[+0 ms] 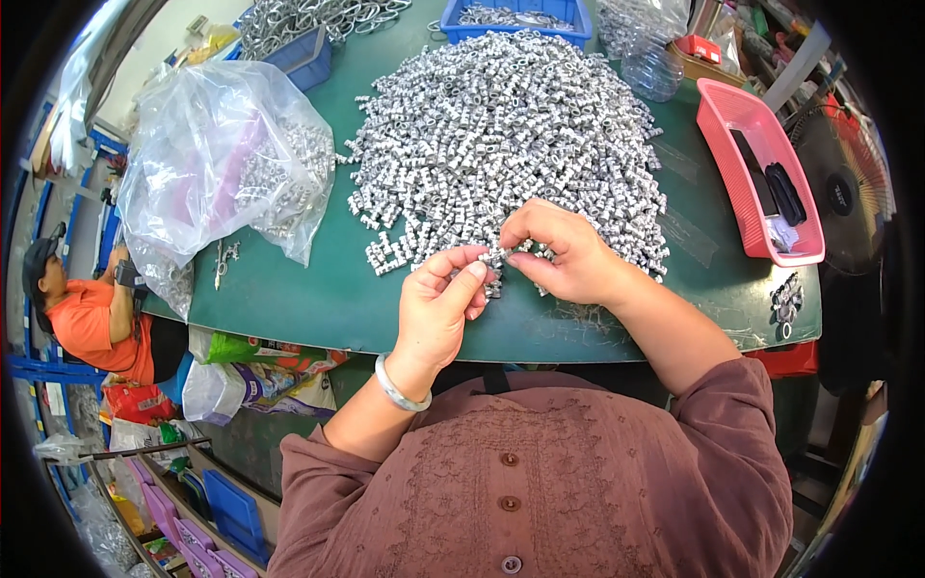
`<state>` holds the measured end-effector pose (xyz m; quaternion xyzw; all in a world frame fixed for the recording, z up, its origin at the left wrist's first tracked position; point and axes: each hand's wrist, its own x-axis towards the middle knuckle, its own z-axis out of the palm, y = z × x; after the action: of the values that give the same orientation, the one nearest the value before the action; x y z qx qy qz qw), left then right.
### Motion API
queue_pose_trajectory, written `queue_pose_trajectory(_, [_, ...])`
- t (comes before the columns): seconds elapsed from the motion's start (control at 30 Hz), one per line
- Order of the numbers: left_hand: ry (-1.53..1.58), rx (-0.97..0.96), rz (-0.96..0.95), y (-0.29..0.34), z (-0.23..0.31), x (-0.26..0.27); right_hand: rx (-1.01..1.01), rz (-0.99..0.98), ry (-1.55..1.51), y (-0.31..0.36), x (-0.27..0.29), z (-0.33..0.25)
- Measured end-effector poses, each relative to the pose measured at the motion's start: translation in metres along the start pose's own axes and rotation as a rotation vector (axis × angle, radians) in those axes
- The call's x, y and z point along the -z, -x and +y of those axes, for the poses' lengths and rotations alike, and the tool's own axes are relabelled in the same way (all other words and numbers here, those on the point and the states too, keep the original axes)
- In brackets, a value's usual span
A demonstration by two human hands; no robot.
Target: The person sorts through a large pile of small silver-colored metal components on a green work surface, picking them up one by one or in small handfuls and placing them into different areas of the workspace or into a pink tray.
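A large heap of small silver metal fittings covers the middle of the green table. At its near edge my two hands meet. My left hand, with a pale bangle at the wrist, pinches a small silver fitting between thumb and forefinger. From the other side my right hand closes thumb and forefinger on the same small piece; whether it is one part or two joined cannot be made out. A few loose fittings lie beneath the fingers, partly hidden by them.
Left of the heap stands a clear plastic bag with more fittings. A blue tray and blue bin stand behind. At right are a pink basket and a fan. A person in orange sits at far left.
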<state>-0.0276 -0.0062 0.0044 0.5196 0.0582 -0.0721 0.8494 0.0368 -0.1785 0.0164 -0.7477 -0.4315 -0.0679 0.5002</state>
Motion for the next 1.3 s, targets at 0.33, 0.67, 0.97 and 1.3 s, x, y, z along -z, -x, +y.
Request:
queue_pose_trajectory(0.33, [-0.004, -0.038, -0.021, -0.002, -0.003, 0.002, 0.073, 0.019, 0.05, 0.0, -0.002, -0.002])
queue_pose_trajectory(0.67, [0.147, 0.033, -0.058, -0.006, -0.005, 0.009, 0.031, 0.021, 0.134, -0.002, 0.003, 0.003])
queue_pose_trajectory(0.97, [0.359, 0.102, -0.035, -0.007, -0.003, 0.014, -0.045, -0.059, 0.579, 0.002, -0.002, 0.015])
queue_pose_trajectory(1.3, [0.343, 0.112, -0.001, -0.007, -0.005, 0.014, -0.088, -0.106, 0.665, -0.001, -0.016, 0.013])
